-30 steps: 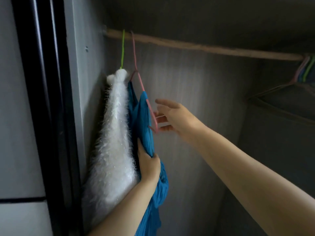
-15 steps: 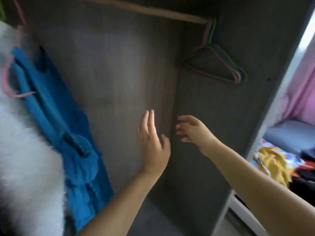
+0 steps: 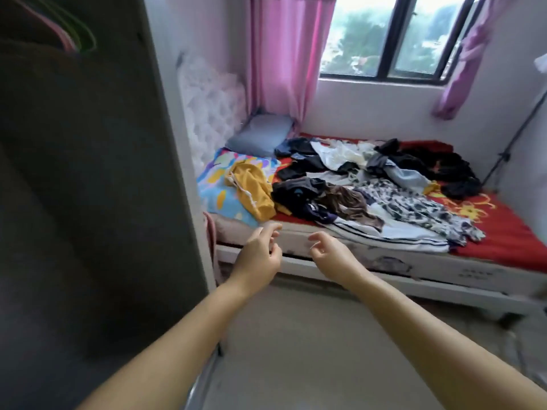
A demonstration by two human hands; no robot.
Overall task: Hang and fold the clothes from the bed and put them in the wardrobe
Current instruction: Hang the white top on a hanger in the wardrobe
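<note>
Red bedsheet [image 3: 503, 232], pink curtain [image 3: 284, 54], yellow garment [image 3: 251, 187], black-and-white spotted garment [image 3: 414, 205].

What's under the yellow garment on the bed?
The yellow garment lies partly on a colourful patterned pillow and partly on the red sheet. Anything directly beneath it is hidden.

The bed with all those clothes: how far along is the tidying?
Not far, judging by this view. Nothing here looks finished: a big pile of clothes covers the bed, with a yellow garment near the pillow. Nothing is in hand; the left hand and right hand are empty, held out toward the bed. Spare hangers wait in the wardrobe. Nearly all remains.
</note>
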